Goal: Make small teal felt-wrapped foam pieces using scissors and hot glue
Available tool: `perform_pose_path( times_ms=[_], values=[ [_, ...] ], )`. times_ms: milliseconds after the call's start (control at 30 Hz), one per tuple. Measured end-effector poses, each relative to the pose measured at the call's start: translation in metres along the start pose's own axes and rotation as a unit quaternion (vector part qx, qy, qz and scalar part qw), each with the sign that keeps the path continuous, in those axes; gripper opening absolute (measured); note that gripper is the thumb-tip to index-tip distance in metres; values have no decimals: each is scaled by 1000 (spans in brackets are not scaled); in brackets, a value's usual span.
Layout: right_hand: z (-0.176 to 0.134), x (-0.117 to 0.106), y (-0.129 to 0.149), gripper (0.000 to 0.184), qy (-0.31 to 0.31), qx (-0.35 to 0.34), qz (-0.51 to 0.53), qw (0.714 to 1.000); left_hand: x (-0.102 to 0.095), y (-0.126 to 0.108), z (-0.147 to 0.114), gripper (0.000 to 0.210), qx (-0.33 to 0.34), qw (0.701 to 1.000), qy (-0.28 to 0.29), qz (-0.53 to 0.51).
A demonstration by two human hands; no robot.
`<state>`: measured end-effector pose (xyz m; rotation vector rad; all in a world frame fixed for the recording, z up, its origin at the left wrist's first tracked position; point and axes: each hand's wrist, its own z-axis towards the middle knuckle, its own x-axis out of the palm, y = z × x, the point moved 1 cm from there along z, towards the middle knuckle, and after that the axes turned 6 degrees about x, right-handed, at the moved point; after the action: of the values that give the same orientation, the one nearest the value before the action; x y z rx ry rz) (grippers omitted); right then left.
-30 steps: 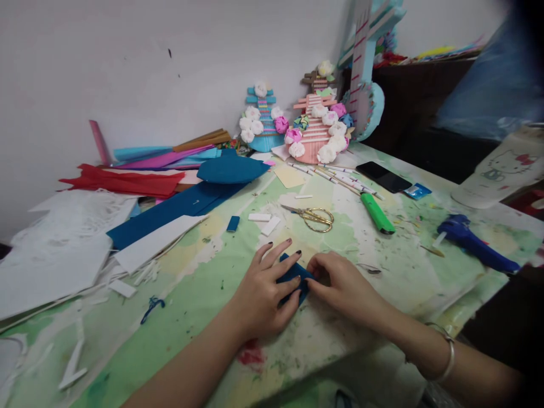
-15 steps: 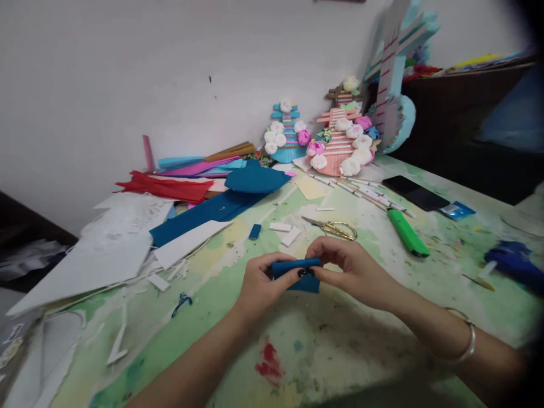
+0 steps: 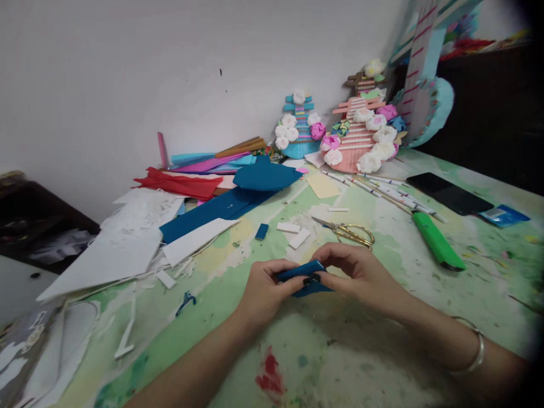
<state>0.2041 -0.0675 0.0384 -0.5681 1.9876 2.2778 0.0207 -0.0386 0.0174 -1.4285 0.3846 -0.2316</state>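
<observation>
A small piece of blue paper is folded over, with a thin pale edge at its right end and a loose flap hanging below. My left hand pinches its left side, thumb on the near face. At the right side, my right hand grips it too, and both thumbs meet at the middle of the fold. Just beyond my hands lie gold-handled scissors, two white foam strips and a small blue block. Larger blue sheets lie farther back, beneath a blue rounded shape.
White boards and scraps cover the left side. Coloured paper rolls lie along the wall. Flower-trimmed instrument models stand at the back. Pens, a phone and a green utility knife lie at right.
The view has swung slightly left, so table items appear farther right. The blue piece is now tilted, its right end raised, still between both hands.
</observation>
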Motion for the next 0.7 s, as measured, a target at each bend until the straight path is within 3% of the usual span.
perform_pose_path(
  times_ms=[133, 700],
  values=[
    [-4, -1, 3, 4, -16, -24, -70, 997, 3, 1, 0, 19, -44, 997, -5, -71],
    [-5, 0, -1, 12, -46, -24, -64, 997, 8, 7, -3, 24, -82, 989, -6, -121]
  ],
)
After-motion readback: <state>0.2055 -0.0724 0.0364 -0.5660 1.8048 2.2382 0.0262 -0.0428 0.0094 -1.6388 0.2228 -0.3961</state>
